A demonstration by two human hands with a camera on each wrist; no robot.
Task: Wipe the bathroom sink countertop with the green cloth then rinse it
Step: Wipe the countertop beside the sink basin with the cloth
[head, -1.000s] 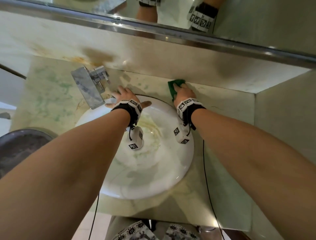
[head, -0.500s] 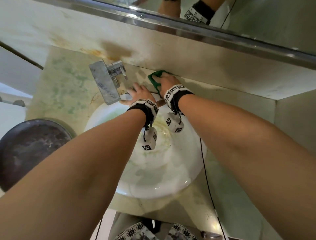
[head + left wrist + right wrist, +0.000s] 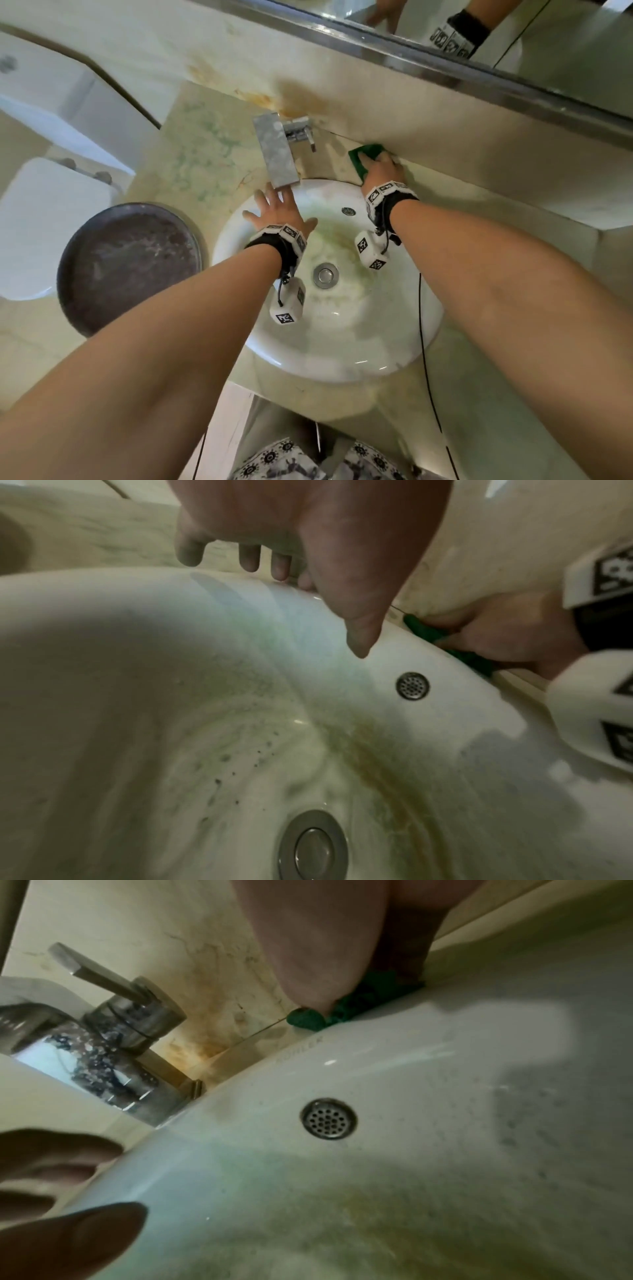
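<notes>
The folded green cloth (image 3: 363,155) lies on the marble countertop (image 3: 205,154) behind the white sink (image 3: 387,342), against the back wall and right of the faucet (image 3: 277,150). My right hand (image 3: 382,169) covers its right half and grips it while pressing it down; the thumb lies on the bunched green cloth (image 3: 308,1019) in the right wrist view. My left hand (image 3: 277,209) holds nothing and rests with spread fingers on the sink's far rim, just under the spout. The left wrist view shows the left hand (image 3: 301,601) above the rim and the green cloth (image 3: 419,627) behind it.
A brown stain (image 3: 298,99) marks the wall behind the faucet. The basin has yellow-green streaks around the drain (image 3: 325,274). A dark round basin (image 3: 126,263) and a toilet (image 3: 44,222) stand to the left. A mirror ledge (image 3: 479,82) overhangs the counter.
My right hand has slid the cloth left along the back wall, from far right to near the faucet. My left hand has shifted left on the rim, under the spout.
</notes>
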